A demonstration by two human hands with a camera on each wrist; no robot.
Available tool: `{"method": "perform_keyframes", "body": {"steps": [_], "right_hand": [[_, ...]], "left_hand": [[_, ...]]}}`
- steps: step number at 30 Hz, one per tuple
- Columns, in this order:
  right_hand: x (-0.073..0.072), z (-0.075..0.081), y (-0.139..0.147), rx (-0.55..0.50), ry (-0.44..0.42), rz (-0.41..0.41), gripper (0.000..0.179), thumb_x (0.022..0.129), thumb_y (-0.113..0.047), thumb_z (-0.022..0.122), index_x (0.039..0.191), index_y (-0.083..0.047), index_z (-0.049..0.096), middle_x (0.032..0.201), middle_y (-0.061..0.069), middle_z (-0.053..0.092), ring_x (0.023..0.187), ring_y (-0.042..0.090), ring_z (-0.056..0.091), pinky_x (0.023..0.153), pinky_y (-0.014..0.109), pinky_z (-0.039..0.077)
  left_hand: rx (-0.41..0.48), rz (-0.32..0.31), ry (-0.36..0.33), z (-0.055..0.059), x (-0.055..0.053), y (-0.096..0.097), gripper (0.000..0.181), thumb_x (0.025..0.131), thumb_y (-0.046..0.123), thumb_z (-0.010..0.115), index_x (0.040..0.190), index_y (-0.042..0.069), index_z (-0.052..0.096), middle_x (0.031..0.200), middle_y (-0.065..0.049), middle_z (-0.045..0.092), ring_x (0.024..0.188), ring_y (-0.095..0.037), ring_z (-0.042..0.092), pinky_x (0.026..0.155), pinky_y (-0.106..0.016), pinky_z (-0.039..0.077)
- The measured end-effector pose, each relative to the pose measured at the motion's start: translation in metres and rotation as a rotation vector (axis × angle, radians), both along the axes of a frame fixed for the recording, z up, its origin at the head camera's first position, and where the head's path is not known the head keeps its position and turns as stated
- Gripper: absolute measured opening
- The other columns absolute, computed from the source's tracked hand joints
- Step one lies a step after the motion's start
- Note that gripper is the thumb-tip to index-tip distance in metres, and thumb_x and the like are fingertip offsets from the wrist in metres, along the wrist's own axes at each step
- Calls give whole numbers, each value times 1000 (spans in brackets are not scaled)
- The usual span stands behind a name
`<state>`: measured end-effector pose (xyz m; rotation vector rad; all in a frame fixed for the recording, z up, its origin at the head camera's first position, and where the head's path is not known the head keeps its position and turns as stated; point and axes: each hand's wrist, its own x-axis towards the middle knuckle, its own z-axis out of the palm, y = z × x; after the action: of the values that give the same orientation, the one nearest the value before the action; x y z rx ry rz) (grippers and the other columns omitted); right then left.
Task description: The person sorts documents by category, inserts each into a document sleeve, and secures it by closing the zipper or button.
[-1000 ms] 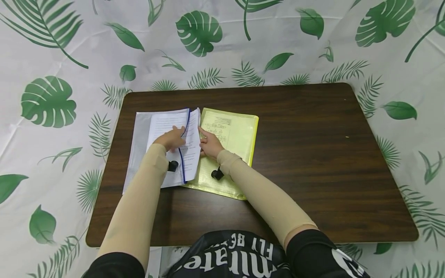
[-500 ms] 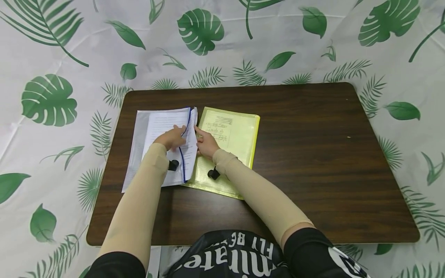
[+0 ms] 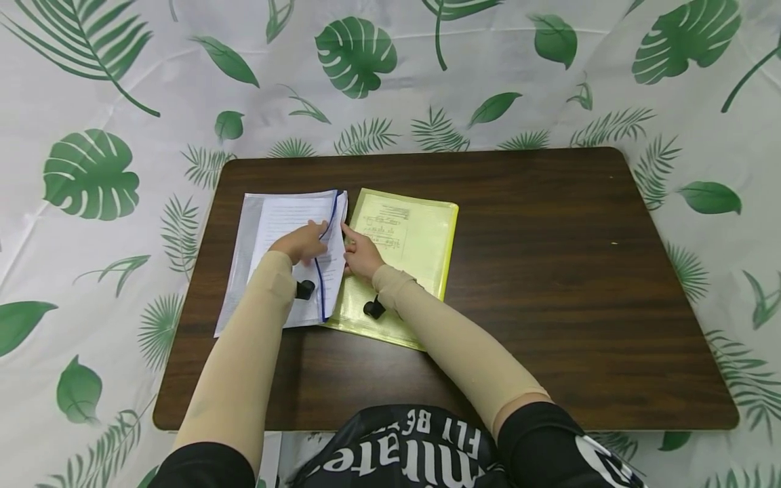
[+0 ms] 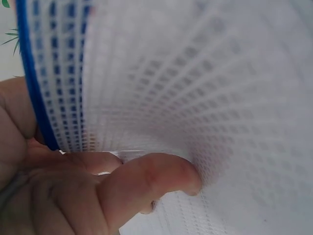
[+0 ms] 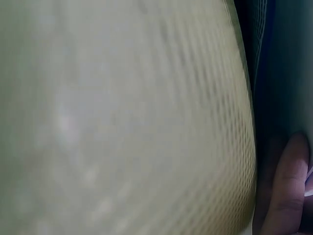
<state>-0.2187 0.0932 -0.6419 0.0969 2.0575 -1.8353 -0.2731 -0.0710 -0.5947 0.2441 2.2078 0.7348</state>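
Note:
A clear mesh zip pouch (image 3: pixel 240 271) with a blue edge lies at the left of the table. Printed sheets of paper (image 3: pixel 332 268) sit partly in it and stick out past the blue edge on its right. My left hand (image 3: pixel 302 242) grips the pouch near that edge; in the left wrist view its thumb (image 4: pixel 156 176) presses on the bowed mesh. At the sheets' right edge, my right hand (image 3: pixel 363 256) holds them, its fingers (image 5: pixel 288 191) mostly hidden in the right wrist view. Beneath that hand lies a yellow mesh pouch (image 3: pixel 421 251), with a printed page visible through it.
The dark wooden table (image 3: pixel 549 271) extends to the right of the pouches. A white cloth with green leaves (image 3: pixel 356 57) surrounds it. A small black wrist camera (image 3: pixel 374 309) hangs below the right wrist, just over the yellow pouch.
My right hand and the sheets' right edge have shifted slightly left, so less paper shows past the blue edge. The left hand has stayed in place on the clear pouch.

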Motion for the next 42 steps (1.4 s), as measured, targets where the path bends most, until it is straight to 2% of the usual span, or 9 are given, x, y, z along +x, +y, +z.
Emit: {"method": "perform_keyframes", "body": {"steps": [3,9,17,24,29,32,35,39,42], "right_hand": [[-1,-2,-4,18,10,11,80,97,17,43,162,-26,27,70,5,51,52,9,44,54,28,49],[-2,-4,-6,44,12,9,79,98,15,43,162,-27,26,104,24,69,59,13,54,55,27,53],[1,-3,-11,51,4,-7,80,97,16,42,162,-28,27,106,24,69,55,10,47,56,27,52],[-1,0,-21,68,14,23,81,95,15,40,162,-28,27,104,18,72,61,11,52,54,27,51],[-3,-1,-27,95,19,8,78,96,15,42,162,-22,27,78,7,59,53,9,44,54,27,52],[-5,-1,-29,154,32,6,74,97,12,44,162,-17,25,74,6,50,52,8,44,55,26,52],[-7,3,-29,286,60,57,68,99,7,43,162,-10,25,101,13,65,62,13,55,64,26,53],[-19,12,-22,522,142,142,55,99,-1,43,154,-1,41,139,16,61,94,22,67,87,29,52],[-37,15,-13,655,206,131,44,100,-4,44,142,-2,57,132,13,66,111,24,66,98,32,50]], "left_hand": [[22,14,-12,0,1,1,75,100,5,44,163,9,3,164,-25,-18,103,-41,62,102,-49,46],[57,40,-24,-3,0,2,76,99,3,43,163,9,2,164,-23,-19,132,-46,45,100,-48,49],[48,25,-5,-6,0,-3,75,98,3,41,163,7,2,166,-25,-9,95,-41,62,92,-46,50],[107,59,-16,-7,0,-7,74,98,-3,37,162,4,2,168,-23,1,137,-42,37,89,-43,55],[144,48,-10,-7,-1,-5,73,99,-4,38,162,3,4,167,-24,2,115,-43,53,82,-40,54],[126,44,-8,-6,-1,-3,74,99,1,41,163,6,5,167,-25,-1,116,-42,54,83,-40,54],[103,48,-33,-6,1,-3,75,102,13,48,163,10,4,166,-25,-9,137,-41,40,91,-44,54],[86,43,-54,-7,3,-2,78,102,21,50,164,14,2,165,-23,-16,147,-42,28,98,-47,51],[65,31,-44,-10,3,-1,80,100,19,50,164,17,2,165,-21,-17,146,-43,28,102,-49,48]]}}
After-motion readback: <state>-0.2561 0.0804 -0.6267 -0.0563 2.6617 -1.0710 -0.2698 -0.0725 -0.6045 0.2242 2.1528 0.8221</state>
